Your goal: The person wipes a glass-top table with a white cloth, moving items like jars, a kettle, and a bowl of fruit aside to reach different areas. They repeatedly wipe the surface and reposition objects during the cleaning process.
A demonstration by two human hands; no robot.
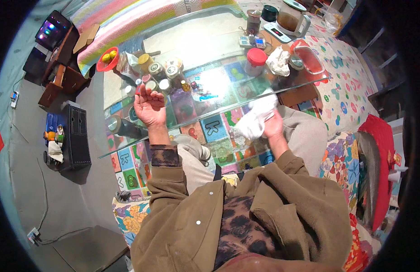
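My left hand (150,109) is raised palm up over the left part of the glass table (192,118), empty, its fingers loosely bent and apart, just in front of a group of jars (156,70). A tall dark jar with a silver lid (114,123) stands to its lower left. In my right hand (272,122) is a crumpled white cloth (256,117), held at the table's near edge above my knee.
At the back left sits a red bowl of yellow fruit (108,59). On the right are a red-lidded container (256,61), crumpled tissues (278,60), a red tub (312,63) and a kettle (289,20). A black case (76,136) stands left of the table.
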